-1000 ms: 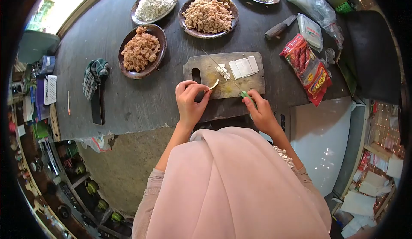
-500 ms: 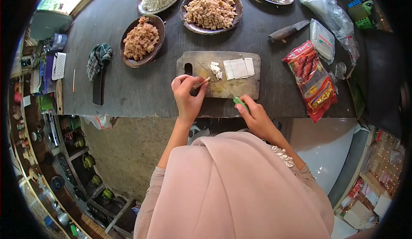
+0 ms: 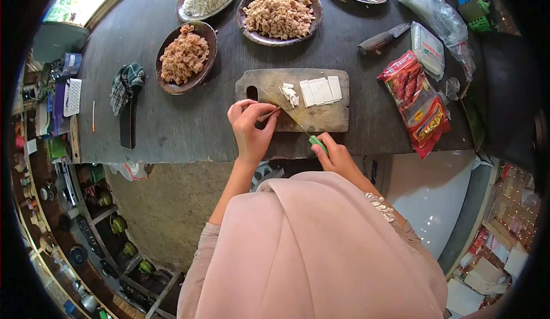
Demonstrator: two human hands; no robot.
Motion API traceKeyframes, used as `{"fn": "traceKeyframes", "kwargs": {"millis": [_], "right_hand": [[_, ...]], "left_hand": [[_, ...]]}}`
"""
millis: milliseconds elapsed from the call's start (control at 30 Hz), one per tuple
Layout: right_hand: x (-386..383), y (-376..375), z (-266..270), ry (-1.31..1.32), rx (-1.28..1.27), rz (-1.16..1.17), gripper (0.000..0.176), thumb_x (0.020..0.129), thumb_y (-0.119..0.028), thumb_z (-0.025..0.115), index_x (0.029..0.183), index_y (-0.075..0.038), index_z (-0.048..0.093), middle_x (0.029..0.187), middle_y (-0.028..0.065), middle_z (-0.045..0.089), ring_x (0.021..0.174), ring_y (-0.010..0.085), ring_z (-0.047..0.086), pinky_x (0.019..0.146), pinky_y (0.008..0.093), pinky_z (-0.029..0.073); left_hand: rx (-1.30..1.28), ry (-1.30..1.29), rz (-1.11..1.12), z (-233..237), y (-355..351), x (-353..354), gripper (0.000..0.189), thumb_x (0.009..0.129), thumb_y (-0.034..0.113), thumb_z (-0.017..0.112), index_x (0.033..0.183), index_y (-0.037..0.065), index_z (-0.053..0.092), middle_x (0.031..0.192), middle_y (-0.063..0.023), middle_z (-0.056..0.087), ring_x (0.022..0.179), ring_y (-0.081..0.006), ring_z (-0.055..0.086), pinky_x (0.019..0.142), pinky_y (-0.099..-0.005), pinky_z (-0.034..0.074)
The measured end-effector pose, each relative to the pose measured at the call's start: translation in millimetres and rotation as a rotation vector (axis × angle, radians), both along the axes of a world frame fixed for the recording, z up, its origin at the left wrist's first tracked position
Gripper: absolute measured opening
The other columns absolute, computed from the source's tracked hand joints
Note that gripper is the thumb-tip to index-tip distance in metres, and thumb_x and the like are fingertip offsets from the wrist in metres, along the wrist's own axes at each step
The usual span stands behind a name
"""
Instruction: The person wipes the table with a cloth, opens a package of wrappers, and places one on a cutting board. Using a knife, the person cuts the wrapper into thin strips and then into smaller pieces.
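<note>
Here the left hand [image 3: 250, 128] pinches a thin strip [image 3: 268, 114] over the board [image 3: 326, 118]; the right hand [image 3: 336, 157], apart from it, grips a green-handled knife [image 3: 316, 143], blade lying across the board

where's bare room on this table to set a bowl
The widest bare patch is the tabletop between the checked cloth, the brown plate and the cutting board. A narrower strip lies between the board and the red packet. Plates crowd the far edge; the left hand pinches a strip and the right hand grips the knife at the board's near side.
</note>
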State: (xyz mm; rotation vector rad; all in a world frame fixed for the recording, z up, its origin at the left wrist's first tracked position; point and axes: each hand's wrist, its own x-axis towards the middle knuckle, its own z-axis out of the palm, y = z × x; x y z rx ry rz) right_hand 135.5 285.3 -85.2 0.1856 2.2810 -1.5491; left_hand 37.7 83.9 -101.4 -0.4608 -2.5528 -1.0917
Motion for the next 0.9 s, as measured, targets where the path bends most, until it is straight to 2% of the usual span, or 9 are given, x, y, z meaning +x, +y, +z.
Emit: {"fn": "traceKeyframes", "kwargs": {"millis": [67, 433, 500, 533, 567, 600, 633, 733, 900], "right_hand": [[0.9, -1.6, 0.9, 0.000, 0.007, -0.001, 0.025, 0.103, -0.026, 0.052, 0.108, -0.001, 0.049, 0.074, 0.0261, 0.062, 0.072, 0.0486, 0.061, 0.062, 0.0501, 0.045], [1.0, 0.6, -3.4, 0.044, 0.063, -0.004, 0.025, 0.102, -0.026, 0.053, 0.110, -0.002, 0.050, 0.076, 0.0273, 0.063, 0.075, 0.0499, 0.061, 0.063, 0.0501, 0.046], [-2.8, 2.9, 0.7, 0.058, 0.004, -0.085, 0.023, 0.101, -0.023, 0.056, 0.111, -0.002, 0.054, 0.069, 0.0186, 0.061, 0.063, 0.0357, 0.063, 0.059, 0.0421, 0.044], [-6.2, 5.3, 4.2, 0.061, 0.007, -0.083, 0.023, 0.101, -0.023, 0.056, 0.111, -0.002, 0.054, 0.069, 0.0186, 0.061, 0.063, 0.0357, 0.063, 0.059, 0.0421, 0.044], [-10.5, 7.9, 9.8, 0.112, -0.079, -0.117, 0.022, 0.100, -0.021, 0.059, 0.111, -0.002, 0.057, 0.068, 0.0117, 0.058, 0.061, 0.0245, 0.056, 0.058, 0.0369, 0.041], [-15.4, 10.0, 18.1, 0.162, -0.166, -0.152, 0.021, 0.099, -0.019, 0.061, 0.111, -0.002, 0.060, 0.067, 0.0047, 0.055, 0.059, 0.0133, 0.050, 0.056, 0.0317, 0.039], [-20.8, 9.2, 29.3, 0.187, -0.212, -0.205, 0.021, 0.095, -0.019, 0.067, 0.109, -0.003, 0.064, 0.070, -0.0047, 0.050, 0.065, 0.0039, 0.038, 0.057, 0.0251, 0.033], [-35.4, 14.7, 38.0, 0.151, -0.305, -0.152, 0.022, 0.093, -0.021, 0.070, 0.107, -0.004, 0.065, 0.073, -0.0058, 0.051, 0.065, 0.0043, 0.039, 0.058, 0.0241, 0.033], [-42.9, 11.3, 47.1, 0.135, -0.351, -0.063, 0.018, 0.093, -0.017, 0.071, 0.101, -0.002, 0.066, 0.073, -0.0068, 0.050, 0.066, 0.0025, 0.040, 0.058, 0.0218, 0.030]], "left_hand": [[0.017, 0.000, 0.004, 0.4, -0.4, -0.2, 0.017, 0.071, 0.007, 0.082, 0.085, 0.012, 0.074, 0.084, 0.0022, 0.070, 0.095, -0.0218, 0.058, 0.094, -0.0402, 0.037], [0.017, 0.009, 0.029, -1.1, 1.7, 3.2, 0.015, 0.072, 0.005, 0.083, 0.083, 0.010, 0.074, 0.087, -0.0020, 0.070, 0.095, -0.0225, 0.059, 0.091, -0.0384, 0.041], [0.115, -0.084, 0.033, 2.6, 1.8, 7.4, 0.015, 0.074, 0.005, 0.083, 0.084, 0.009, 0.073, 0.089, -0.0024, 0.070, 0.093, -0.0199, 0.060, 0.088, -0.0359, 0.043], [0.211, -0.181, 0.033, 5.5, 2.5, 9.8, 0.016, 0.075, 0.005, 0.083, 0.086, 0.007, 0.072, 0.090, -0.0029, 0.070, 0.091, -0.0173, 0.060, 0.085, -0.0335, 0.045], [0.213, -0.180, 0.034, 11.7, 4.3, 11.6, 0.016, 0.075, 0.005, 0.083, 0.086, 0.007, 0.072, 0.090, -0.0029, 0.070, 0.091, -0.0173, 0.060, 0.085, -0.0335, 0.045], [0.473, -0.344, -0.037, 21.2, 7.2, 13.3, 0.017, 0.076, 0.004, 0.083, 0.088, 0.006, 0.071, 0.089, -0.0024, 0.070, 0.088, -0.0149, 0.061, 0.083, -0.0309, 0.046], [0.733, -0.507, -0.110, 28.9, 9.7, 15.1, 0.017, 0.078, 0.003, 0.082, 0.090, 0.005, 0.070, 0.087, -0.0020, 0.070, 0.085, -0.0124, 0.062, 0.080, -0.0284, 0.047], [0.801, -0.566, -0.216, 41.0, 14.3, 20.6, 0.027, 0.076, -0.001, 0.084, 0.097, 0.001, 0.067, 0.092, -0.0040, 0.069, 0.086, -0.0096, 0.064, 0.080, -0.0245, 0.050], [0.772, -0.599, -0.272, 45.6, 15.3, 25.7, 0.029, 0.075, -0.002, 0.085, 0.098, 0.001, 0.067, 0.092, -0.0044, 0.069, 0.086, -0.0106, 0.066, 0.081, -0.0247, 0.051]]}}
